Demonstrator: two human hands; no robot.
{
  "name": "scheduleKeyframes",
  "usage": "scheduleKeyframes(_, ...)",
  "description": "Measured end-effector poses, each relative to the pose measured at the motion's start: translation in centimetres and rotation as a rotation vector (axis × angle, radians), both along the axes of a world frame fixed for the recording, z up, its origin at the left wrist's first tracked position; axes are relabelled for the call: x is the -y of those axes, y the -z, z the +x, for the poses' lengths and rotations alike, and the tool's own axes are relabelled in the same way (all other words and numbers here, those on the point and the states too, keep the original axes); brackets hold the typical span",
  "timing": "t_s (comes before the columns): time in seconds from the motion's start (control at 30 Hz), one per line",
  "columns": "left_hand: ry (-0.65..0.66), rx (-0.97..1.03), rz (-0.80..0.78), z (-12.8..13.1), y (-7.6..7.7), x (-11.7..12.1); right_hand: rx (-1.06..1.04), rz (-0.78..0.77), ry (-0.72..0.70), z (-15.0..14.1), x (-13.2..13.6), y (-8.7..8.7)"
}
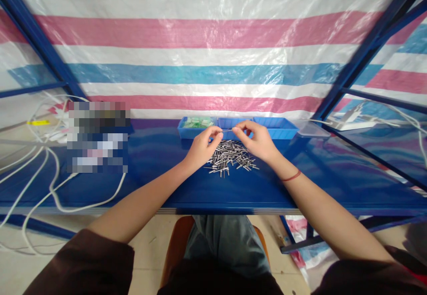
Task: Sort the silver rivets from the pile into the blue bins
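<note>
A loose pile of small silver metal pins (231,156) lies on the blue table (160,184). My left hand (203,146) hovers at the pile's left edge, fingertips pinched together on something too small to make out. My right hand (255,140), with a red band on the wrist, is over the pile's right side, thumb and fingers also pinched on a tiny item I cannot name. The two pinches nearly meet above the pile, just in front of the blue trays (276,128).
The left blue tray (187,128) holds small greenish parts. A clear plastic lid (312,129) lies to the right of the trays. White cables (53,184) trail over the table's left side beside a blurred-out object. A striped tarp hangs behind; blue frame bars slant on both sides.
</note>
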State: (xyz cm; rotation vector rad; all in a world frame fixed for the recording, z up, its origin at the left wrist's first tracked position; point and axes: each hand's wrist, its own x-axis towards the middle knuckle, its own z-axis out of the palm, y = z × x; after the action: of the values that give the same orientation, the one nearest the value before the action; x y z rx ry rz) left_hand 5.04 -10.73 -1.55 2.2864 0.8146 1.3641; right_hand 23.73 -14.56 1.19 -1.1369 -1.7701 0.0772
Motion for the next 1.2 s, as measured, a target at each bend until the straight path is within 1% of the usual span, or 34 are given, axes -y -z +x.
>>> scheduleKeyframes(0.07, -0.024, -0.030, 0.019, -0.2, -0.1, -0.3, 0.017, 0.112, 0.180, 1.7, -0.4, -0.6)
scheduleKeyframes(0.13, -0.026, -0.086, 0.050, -0.6, -0.3, -0.8, 0.007, 0.199, 0.397, 4.0, -1.1, -1.0)
scheduleKeyframes(0.2, -0.009, -0.178, 0.095, -1.2, -0.6, -1.3, 0.026, 0.232, 0.572, 6.7, -2.0, -0.9)
scheduleKeyframes(0.27, 0.023, -0.302, 0.135, -1.7, -0.8, -1.9, 0.109, 0.193, 0.660, 9.1, -3.0, -0.2)
scheduleKeyframes(0.3, 0.042, -0.363, 0.149, -2.0, -0.8, -2.2, 0.167, 0.154, 0.677, 10.0, -3.5, 0.3)
scheduleKeyframes(0.37, 0.082, -0.463, 0.152, -2.3, -0.6, -2.7, 0.261, 0.082, 0.689, 10.9, -4.0, 1.0)
scheduleKeyframes(0.4, 0.102, -0.502, 0.140, -2.5, -0.4, -2.9, 0.287, 0.065, 0.685, 10.8, -4.1, 1.1)
scheduleKeyframes(0.47, 0.150, -0.579, 0.083, -2.6, -0.1, -3.0, 0.299, 0.059, 0.640, 10.0, -3.8, 1.0)
scheduleKeyframes(0.5, 0.179, -0.614, 0.048, -2.6, 0.1, -2.9, 0.295, 0.060, 0.596, 9.2, -3.5, 0.8)
scheduleKeyframes(0.57, 0.232, -0.652, -0.007, -2.4, 0.3, -2.8, 0.291, 0.023, 0.465, 7.4, -2.7, 0.2)
scheduleKeyframes(0.63, 0.255, -0.636, -0.013, -2.2, 0.5, -2.8, 0.307, -0.026, 0.336, 5.6, -2.0, -0.2)
scheduleKeyframes(0.77, 0.203, -0.584, 0.068, -1.8, 0.5, -2.8, 0.357, -0.111, 0.113, 3.4, -1.2, 0.0)
scheduleKeyframes(0.87, 0.145, -0.601, 0.112, -1.7, 0.4, -2.6, 0.355, -0.144, 0.034, 2.7, -1.1, 0.3)
scheduleKeyframes(1.0, 0.078, -0.619, 0.108, -1.7, 0.4, -2.1, 0.351, -0.172, -0.046, 2.4, -0.8, 0.2)
scheduleKeyframes(1.1, 0.074, -0.647, 0.077, -1.7, 0.2, -1.8, 0.384, -0.214, -0.146, 2.2, -0.7, 0.4)
scheduleKeyframes(1.2, 0.074, -0.675, 0.058, -1.5, 0.1, -1.5, 0.418, -0.225, -0.241, 1.8, -0.7, 0.7)
